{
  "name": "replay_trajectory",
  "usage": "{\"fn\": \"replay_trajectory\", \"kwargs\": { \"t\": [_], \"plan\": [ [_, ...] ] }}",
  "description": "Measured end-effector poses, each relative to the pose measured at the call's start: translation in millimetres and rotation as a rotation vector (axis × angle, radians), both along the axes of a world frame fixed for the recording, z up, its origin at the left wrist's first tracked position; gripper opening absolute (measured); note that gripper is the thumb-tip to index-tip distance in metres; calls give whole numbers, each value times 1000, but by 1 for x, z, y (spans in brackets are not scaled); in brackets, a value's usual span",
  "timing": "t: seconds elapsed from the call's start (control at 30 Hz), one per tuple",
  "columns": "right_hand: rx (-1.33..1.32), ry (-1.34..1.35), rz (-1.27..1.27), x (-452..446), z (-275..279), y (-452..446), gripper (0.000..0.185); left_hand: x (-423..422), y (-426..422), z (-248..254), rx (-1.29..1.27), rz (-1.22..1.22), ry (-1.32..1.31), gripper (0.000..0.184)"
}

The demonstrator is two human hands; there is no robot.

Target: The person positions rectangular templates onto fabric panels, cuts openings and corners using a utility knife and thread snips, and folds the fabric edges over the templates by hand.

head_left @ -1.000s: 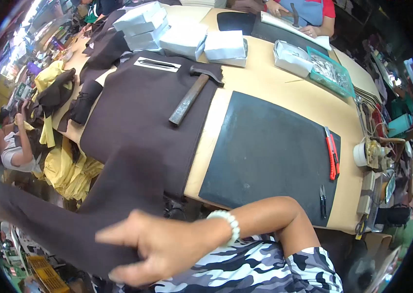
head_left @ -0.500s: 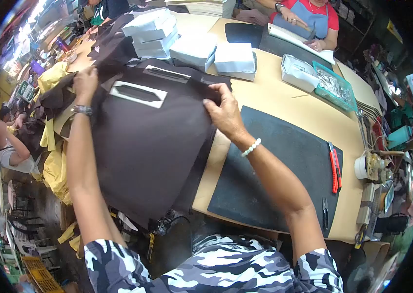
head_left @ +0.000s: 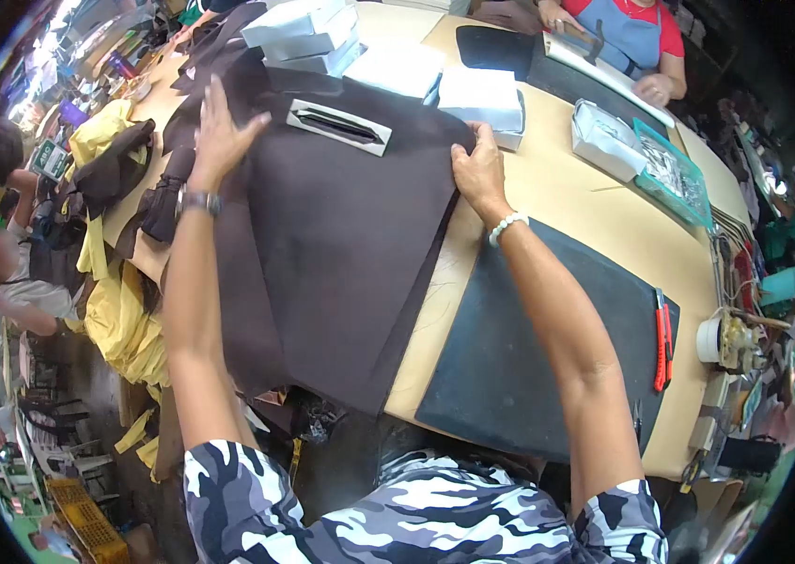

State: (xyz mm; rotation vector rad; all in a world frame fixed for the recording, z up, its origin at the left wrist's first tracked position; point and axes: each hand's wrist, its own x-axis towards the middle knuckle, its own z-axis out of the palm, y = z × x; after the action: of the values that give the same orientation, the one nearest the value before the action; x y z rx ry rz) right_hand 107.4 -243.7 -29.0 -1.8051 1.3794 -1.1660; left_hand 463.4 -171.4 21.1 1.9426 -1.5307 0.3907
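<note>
A dark brown fabric panel (head_left: 350, 254) lies over the left part of the table, its lower edge hanging past the table's front. Near its far end sits a whitish rectangular piece (head_left: 339, 127) framing a long dark slot. My left hand (head_left: 221, 141) is open at the panel's left side, fingers pointing away and thumb spread; whether it touches the cloth I cannot tell. The panel's far right corner is pinched between the thumb and fingers of my right hand (head_left: 479, 171). More dark cloth shows beneath and to the left of the panel.
White boxes (head_left: 482, 99) stand behind the panel. A black cutting mat (head_left: 538, 338) lies at right, with a red cutter (head_left: 663, 340) on it. A teal basket (head_left: 675, 174) sits beyond. Yellow cloth (head_left: 125, 320) hangs at left. A co-worker (head_left: 618, 38) works across the table.
My left hand has let go of the cloth and spread its fingers. The panel now lies flatter and covers the second whitish slotted piece. My right hand still holds the corner.
</note>
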Motion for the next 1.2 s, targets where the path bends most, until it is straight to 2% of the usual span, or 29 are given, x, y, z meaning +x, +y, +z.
{"fn": "replay_trajectory", "kwargs": {
  "t": [0.07,0.1,0.17,0.2,0.3,0.37,0.43,0.53,0.57,0.67,0.7,0.8,0.87,0.93,0.97,1.1,1.2],
  "plan": [
    [-14,-9,-16,1,-17,-3,40,-46,60,9,176,105,63,107],
    [-5,-37,-21,2,-22,-3,40,-45,87,-8,155,119,-30,102],
    [3,-110,-20,1,-26,-1,39,-86,149,-5,299,222,27,97],
    [0,-139,-25,1,-28,-1,38,-96,175,-17,302,271,-39,91],
    [-33,-216,-31,4,-35,-5,38,-103,224,-48,295,327,39,69],
    [-82,-258,-35,5,-42,-8,38,-91,235,-63,296,348,124,60],
    [-12,-278,-31,4,-42,-8,39,-86,232,-60,296,325,206,53],
    [12,-272,-42,1,-44,-11,39,-103,226,-48,355,296,4,48],
    [12,-268,-44,3,-45,-11,40,-105,227,-54,345,254,-146,42],
    [43,-280,-32,2,-32,-3,39,-92,231,-82,219,277,-95,37],
    [20,-262,-44,2,-34,-3,38,-86,232,-86,200,282,-158,32],
    [-29,-236,-60,3,-38,-6,38,-53,233,-44,539,463,483,30],
    [-21,-276,-50,4,-37,-6,38,6,252,-51,81,45,982,27],
    [-6,-309,-33,4,-36,-4,39,6,244,-18,51,89,1240,24],
    [1,-325,-27,3,-36,-6,39,30,248,-23,137,51,1205,23],
    [-30,-277,-55,4,-42,-11,43,94,259,-22,699,348,884,30],
    [-19,-271,-57,3,-42,-10,46,61,230,-17,457,602,-345,34]
  ]
}}
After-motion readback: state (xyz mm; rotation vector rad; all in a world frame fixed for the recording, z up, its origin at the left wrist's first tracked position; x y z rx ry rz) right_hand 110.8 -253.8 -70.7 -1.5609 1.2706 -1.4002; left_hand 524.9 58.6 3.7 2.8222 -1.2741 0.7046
